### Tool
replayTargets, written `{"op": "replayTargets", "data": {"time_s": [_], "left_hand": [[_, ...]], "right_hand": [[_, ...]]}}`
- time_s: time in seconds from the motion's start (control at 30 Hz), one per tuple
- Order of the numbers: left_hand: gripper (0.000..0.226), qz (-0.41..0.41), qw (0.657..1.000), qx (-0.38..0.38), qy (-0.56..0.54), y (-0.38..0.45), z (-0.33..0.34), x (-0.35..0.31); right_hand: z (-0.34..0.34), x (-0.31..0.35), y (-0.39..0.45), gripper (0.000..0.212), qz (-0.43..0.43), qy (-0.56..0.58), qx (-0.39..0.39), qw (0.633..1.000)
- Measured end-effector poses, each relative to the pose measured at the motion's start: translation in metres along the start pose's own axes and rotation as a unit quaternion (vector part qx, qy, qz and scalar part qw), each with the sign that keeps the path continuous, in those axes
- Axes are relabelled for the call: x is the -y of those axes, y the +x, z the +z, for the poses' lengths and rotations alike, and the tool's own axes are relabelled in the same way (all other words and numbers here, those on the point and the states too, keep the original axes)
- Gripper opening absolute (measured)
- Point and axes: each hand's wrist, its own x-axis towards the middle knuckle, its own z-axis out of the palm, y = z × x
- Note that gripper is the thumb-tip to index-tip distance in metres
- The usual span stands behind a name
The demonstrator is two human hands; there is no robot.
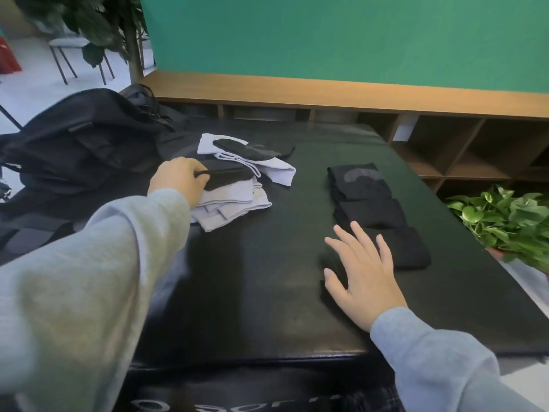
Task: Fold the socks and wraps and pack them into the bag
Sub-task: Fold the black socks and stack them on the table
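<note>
Grey-sleeved arms reach over a black padded table (267, 292). Right hand (361, 272), fingers straight and spread, lies flat near the front edge, just beside a row of three folded black socks (374, 209) running along the right side. Left hand (178, 181) curls round a black sock (225, 175) atop a loose pile of white and black socks (237, 191) toward the far left. Beyond it, at the far left corner, sits a black backpack (83, 138); its contents cannot be seen.

Loose grey sweatshirt sleeves (89, 278), bare hands
</note>
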Motion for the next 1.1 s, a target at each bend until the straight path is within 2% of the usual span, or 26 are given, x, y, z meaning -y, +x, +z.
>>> {"op": "replayTargets", "data": {"time_s": [0.1, 0.17, 0.27, 0.43, 0.5, 0.57, 0.67, 0.83, 0.93, 1.03, 1.1], "left_hand": [[0.02, 0.045, 0.995, -0.081, -0.04, -0.014, -0.007, 0.007], [0.019, 0.11, 0.983, -0.132, -0.07, -0.031, -0.01, 0.012], [0.022, 0.207, 0.962, -0.149, -0.093, -0.068, -0.011, 0.022], [0.025, 0.233, 0.955, -0.077, -0.167, -0.135, 0.003, 0.032], [0.007, 0.204, 0.955, -0.035, -0.214, -0.156, 0.01, 0.035], [0.019, 0.176, 0.952, -0.001, -0.251, -0.173, 0.014, 0.038], [0.012, 0.157, 0.945, 0.041, -0.284, -0.19, 0.011, 0.039], [0.018, 0.149, 0.928, 0.088, -0.331, -0.21, 0.006, 0.046], [0.019, 0.158, 0.934, 0.103, -0.304, -0.213, 0.003, 0.05], [0.039, 0.175, 0.94, 0.115, -0.271, -0.216, 0.003, 0.052], [0.045, 0.177, 0.943, 0.113, -0.259, -0.217, 0.002, 0.052]], "right_hand": [[0.0, -0.001, 0.001, 0.061, 0.011, 0.004, -0.008, 1.0], [0.0, -0.001, 0.001, 0.061, 0.015, 0.003, -0.01, 1.0], [-0.001, -0.001, 0.0, 0.063, 0.015, 0.007, -0.011, 1.0], [-0.004, 0.001, -0.001, 0.056, 0.023, 0.004, -0.003, 1.0], [-0.004, 0.002, -0.002, 0.057, 0.022, 0.004, -0.002, 1.0], [-0.005, 0.002, -0.003, 0.062, 0.019, 0.003, 0.001, 1.0], [-0.007, 0.004, -0.007, 0.056, 0.018, 0.004, 0.015, 1.0], [-0.009, 0.018, -0.022, 0.053, -0.069, 0.033, 0.016, 0.997], [-0.008, 0.036, -0.03, 0.056, -0.139, 0.035, 0.052, 0.988], [-0.003, 0.053, -0.035, 0.059, -0.165, 0.053, 0.068, 0.983], [-0.001, 0.061, -0.037, 0.057, -0.168, 0.072, 0.067, 0.981]]}}
